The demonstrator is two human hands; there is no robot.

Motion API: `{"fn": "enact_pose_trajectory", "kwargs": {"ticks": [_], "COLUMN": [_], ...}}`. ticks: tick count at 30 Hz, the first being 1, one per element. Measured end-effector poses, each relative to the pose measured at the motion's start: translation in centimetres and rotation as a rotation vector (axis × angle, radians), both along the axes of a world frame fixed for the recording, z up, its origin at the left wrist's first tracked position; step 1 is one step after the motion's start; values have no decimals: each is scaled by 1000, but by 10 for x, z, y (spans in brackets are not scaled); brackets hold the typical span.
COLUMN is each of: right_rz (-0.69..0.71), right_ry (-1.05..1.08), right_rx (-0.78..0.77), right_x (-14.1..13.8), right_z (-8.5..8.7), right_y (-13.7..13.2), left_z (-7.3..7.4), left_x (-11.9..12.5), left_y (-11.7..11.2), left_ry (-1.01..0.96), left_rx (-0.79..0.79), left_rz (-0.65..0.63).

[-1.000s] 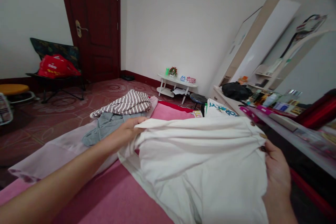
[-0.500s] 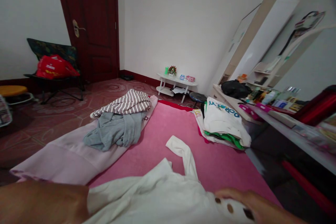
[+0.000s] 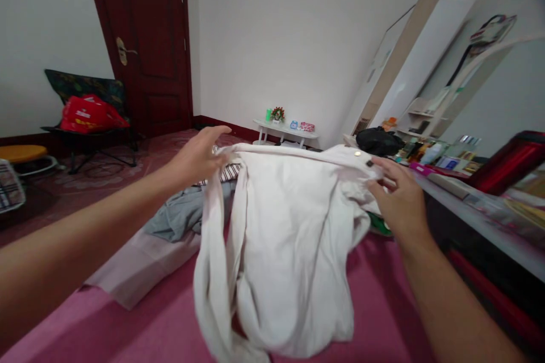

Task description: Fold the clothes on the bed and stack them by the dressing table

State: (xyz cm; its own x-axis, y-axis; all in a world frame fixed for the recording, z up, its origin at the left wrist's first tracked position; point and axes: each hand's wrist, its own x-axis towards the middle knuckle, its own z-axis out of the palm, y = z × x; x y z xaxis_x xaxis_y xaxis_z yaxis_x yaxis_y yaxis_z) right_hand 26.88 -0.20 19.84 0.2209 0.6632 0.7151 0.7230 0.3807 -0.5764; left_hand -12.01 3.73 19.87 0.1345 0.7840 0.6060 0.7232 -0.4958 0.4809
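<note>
A white long-sleeved shirt (image 3: 293,227) hangs in front of me, held up by its top edge, with a sleeve dangling at the left. My left hand (image 3: 202,153) pinches the upper left corner, one finger stretched out above the cloth. At the upper right, near some dark and pale spots on the fabric, my right hand (image 3: 395,193) grips the other corner. The shirt partly hides a grey garment (image 3: 174,218), a striped garment (image 3: 230,172) and the folded clothes on the right, of which a green edge (image 3: 378,224) shows.
A pink bed surface (image 3: 149,329) lies below, with a pale pink garment (image 3: 128,266) on its left. A cluttered dresser (image 3: 460,181) runs along the right. Further off are a low white table (image 3: 285,126) and a folding chair holding a red bag (image 3: 91,113).
Both hands have risen from the bottom of the view, lifting the white shirt off the bed. It now hangs spread between them, covering part of the clothes behind.
</note>
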Motion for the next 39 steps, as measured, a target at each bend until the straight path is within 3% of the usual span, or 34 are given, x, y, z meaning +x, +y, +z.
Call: {"fn": "enact_pose_trajectory", "kwargs": {"ticks": [3,6,9,11,14,18,21,23,26,30,33,35,37,39], "right_rz": [-25,104,227,278,338,336,209,241,367,346,256,243,295,376], "right_ry": [-83,-124,-24,82,166,55,-127,-186,-107,84,163,196,218,205], "right_rx": [25,-175,-460,-621,-776,-873,-832,-805,-777,-614,-447,-387,-392,-500], "right_x": [3,9,11,9,2,-12,-22,-25,-25,-19,-9,0,11,20], "right_z": [-39,-96,-145,-165,-173,-171,-175,-179,-184,-185,-176,-162,-143,-123], "right_y": [9,-10,-32,-42,-53,-68,-75,-75,-70,-65,-67,-72,-80,-94], "left_z": [-29,-80,-127,-145,-156,-160,-164,-165,-163,-155,-137,-114,-86,-62], "left_x": [9,22,33,38,46,49,49,48,48,46,43,38,31,18], "left_y": [-3,-22,-55,-74,-85,-78,-71,-68,-62,-51,-49,-54,-64,-79], "left_ry": [159,284,352,391,433,476,520,546,598,610,527,452,383,333], "left_rx": [154,2,-166,-236,-286,-280,-266,-268,-316,-383,-371,-328,-280,-264], "left_rz": [-35,-229,-397,-470,-442,-272,-202,-180,-164,-160,-160,-159,-188,-226]}}
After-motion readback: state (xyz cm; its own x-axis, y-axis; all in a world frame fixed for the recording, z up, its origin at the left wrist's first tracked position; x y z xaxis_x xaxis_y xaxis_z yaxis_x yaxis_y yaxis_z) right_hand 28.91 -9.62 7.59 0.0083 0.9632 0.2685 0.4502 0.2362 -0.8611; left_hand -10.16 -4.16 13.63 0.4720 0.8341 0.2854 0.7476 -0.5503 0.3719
